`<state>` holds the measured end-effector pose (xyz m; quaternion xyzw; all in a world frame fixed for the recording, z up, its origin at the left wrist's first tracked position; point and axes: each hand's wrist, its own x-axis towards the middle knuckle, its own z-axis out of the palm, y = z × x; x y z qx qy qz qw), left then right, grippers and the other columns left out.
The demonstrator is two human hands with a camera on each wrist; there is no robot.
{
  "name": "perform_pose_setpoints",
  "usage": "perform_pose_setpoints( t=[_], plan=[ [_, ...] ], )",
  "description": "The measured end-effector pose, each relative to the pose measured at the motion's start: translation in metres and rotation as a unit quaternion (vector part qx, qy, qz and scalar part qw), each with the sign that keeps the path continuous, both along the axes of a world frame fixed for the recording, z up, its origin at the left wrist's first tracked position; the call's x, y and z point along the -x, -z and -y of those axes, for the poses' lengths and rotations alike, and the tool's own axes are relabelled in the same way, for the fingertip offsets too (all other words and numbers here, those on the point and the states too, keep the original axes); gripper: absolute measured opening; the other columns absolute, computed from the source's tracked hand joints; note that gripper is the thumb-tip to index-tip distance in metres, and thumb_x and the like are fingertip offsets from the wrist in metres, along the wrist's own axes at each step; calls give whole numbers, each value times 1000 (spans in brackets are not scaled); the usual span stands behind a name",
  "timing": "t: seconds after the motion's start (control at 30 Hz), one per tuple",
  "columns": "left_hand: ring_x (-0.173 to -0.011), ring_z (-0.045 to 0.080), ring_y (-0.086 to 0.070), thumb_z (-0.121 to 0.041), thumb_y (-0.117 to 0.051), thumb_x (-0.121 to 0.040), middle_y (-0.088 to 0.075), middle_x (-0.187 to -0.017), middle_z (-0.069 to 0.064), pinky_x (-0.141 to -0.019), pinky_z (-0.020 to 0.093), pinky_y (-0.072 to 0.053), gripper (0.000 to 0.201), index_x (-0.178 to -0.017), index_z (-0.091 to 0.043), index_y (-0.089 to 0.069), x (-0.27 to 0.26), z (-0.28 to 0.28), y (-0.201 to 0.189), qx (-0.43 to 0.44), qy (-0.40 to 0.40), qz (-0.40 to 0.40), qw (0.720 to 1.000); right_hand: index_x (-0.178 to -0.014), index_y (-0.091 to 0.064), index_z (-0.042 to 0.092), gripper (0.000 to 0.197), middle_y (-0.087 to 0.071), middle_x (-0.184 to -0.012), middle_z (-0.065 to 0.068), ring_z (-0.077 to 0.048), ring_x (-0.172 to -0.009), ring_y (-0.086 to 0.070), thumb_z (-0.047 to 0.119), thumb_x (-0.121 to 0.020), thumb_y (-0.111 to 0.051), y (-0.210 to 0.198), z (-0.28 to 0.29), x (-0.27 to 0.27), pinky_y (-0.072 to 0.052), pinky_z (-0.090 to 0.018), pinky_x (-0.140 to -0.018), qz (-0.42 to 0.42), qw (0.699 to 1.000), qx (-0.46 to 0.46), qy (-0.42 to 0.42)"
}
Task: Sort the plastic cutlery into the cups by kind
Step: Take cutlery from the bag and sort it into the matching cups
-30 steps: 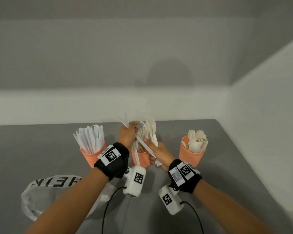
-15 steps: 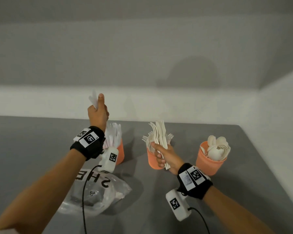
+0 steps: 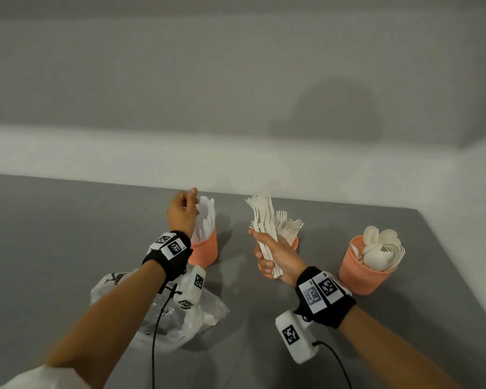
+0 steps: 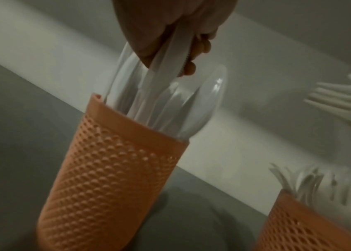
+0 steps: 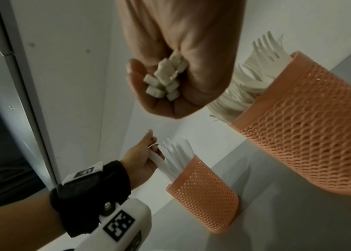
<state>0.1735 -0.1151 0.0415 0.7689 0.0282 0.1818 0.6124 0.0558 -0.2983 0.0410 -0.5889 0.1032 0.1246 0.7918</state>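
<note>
Three orange mesh cups stand in a row on the grey table. The left cup (image 3: 204, 249) is full of white knives (image 3: 206, 220). My left hand (image 3: 181, 213) is above it and pinches a white knife (image 4: 170, 57) whose lower end is down among the others in the cup (image 4: 110, 178). The middle cup (image 3: 293, 242) holds forks (image 3: 288, 228). In front of it my right hand (image 3: 275, 258) grips a bundle of several forks (image 3: 264, 220) upright; their handle ends (image 5: 166, 79) stick out of the fist. The right cup (image 3: 366, 272) holds spoons (image 3: 380, 248).
A crumpled clear plastic bag (image 3: 163, 313) with black print lies on the table under my left forearm. Cables run from both wrist cameras toward me. White walls close the table at the back and on the right.
My left hand came down from above the table to the knife cup, lowering the knife into it. The right hand stays by the middle cup with its fork bundle.
</note>
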Motion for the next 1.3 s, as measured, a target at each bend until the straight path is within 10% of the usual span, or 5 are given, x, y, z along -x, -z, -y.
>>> perform_pose_setpoints(
  t=[0.4, 0.6, 0.77, 0.97, 1.3],
  plan=[
    [-96, 36, -53, -3, -36, -91, -63, -98, 23, -85, 38, -39, 28, -97, 5, -63, 5, 5, 2, -283, 42, 29, 958, -105, -55, 17, 20, -43, -49, 2, -6, -31, -31, 29, -97, -42, -4, -4, 5, -30, -16, -34, 3, 999, 3, -45],
    [-110, 38, -47, -46, -12, -86, -58, -112, 19, -88, 43, -36, 70, -107, -4, -64, 20, 14, -11, -400, -10, 60, 915, -106, -55, 18, 25, -44, -49, 2, -6, -31, -33, 34, -97, -40, -6, 1, 5, -31, -16, -34, 3, 999, -24, -39],
    [-107, 26, -49, -44, -30, -94, -56, -115, 12, -91, 29, -35, 52, -117, -7, -58, 38, 44, -37, -240, 37, 117, 963, -107, -53, 17, 31, -42, -47, 4, -6, -29, -33, 42, -96, -38, -8, 8, 5, -30, -15, -33, 1, 997, -69, -27],
    [-68, 10, -55, -28, -58, -89, -60, -77, 1, -62, 16, -44, 17, -85, -11, -60, 75, 85, -42, -76, 291, -140, 943, -89, -54, 19, 36, -40, -43, 6, -4, -27, -35, 47, -95, -32, -19, 17, 13, -28, -14, -30, 3, 993, -115, -23],
    [-52, 12, -56, -18, -50, -94, -60, -60, 2, -47, 16, -45, 24, -72, -9, -52, 92, 115, -40, 81, 247, -133, 957, -88, -61, 13, 42, -58, -55, -1, -8, -38, -51, 44, -96, -33, -23, 33, 27, -42, -16, -37, 25, 995, -91, -12]
  ],
)
